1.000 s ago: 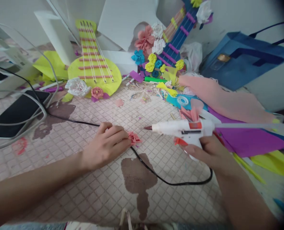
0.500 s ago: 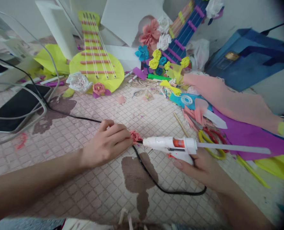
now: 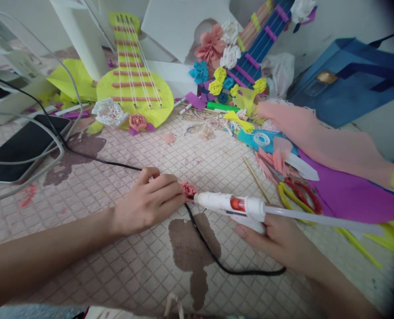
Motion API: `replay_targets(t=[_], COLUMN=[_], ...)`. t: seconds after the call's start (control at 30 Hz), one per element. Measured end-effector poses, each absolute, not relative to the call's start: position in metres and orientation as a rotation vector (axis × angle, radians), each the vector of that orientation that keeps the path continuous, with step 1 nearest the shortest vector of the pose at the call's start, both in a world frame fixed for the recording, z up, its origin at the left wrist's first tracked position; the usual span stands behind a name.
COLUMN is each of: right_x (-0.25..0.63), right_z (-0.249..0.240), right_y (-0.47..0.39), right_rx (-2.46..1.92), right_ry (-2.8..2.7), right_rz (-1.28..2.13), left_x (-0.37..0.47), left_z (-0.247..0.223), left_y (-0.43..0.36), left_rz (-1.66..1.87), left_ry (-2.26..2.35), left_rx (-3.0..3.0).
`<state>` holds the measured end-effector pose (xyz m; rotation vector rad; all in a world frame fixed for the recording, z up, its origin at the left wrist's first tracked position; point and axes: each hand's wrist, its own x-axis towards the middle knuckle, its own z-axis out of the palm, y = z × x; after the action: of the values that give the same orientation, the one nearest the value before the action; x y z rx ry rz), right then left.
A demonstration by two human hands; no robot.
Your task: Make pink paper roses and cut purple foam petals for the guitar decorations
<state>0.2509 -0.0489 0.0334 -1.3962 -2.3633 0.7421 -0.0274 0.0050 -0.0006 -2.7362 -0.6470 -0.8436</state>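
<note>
At centre frame, the right hand [image 3: 279, 238], gripping the glue gun [image 3: 221, 201], has brought its nozzle [image 3: 191, 197] to the pink flower [image 3: 188, 188] held by the left hand [image 3: 152, 201], suggesting gluing is under way.

White glue gun [image 3: 230, 203], tip leftward at ruffled pink paper flower [image 3: 188, 189].

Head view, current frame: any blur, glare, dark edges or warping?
Head view, centre: soft light, no harsh glare on the glue gun; head view, right edge: black vignetting, and the blue bag looks stretched; head view, beyond the right hand: glue stick blurred toward its far end.
</note>
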Motion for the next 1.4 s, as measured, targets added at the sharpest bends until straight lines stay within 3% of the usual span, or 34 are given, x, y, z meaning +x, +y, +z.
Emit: replay_targets(t=[1.4], right_x=[0.2534], right_z=[0.0359], right_y=[-0.0524], right_rx=[-1.464], right_ry=[-2.454], right_rz=[0.671], left_x=[-0.024], left_z=[-0.0058], left_y=[0.0058], left_rz=[-0.91], left_ry=[-0.88], left_rx=[-2.856])
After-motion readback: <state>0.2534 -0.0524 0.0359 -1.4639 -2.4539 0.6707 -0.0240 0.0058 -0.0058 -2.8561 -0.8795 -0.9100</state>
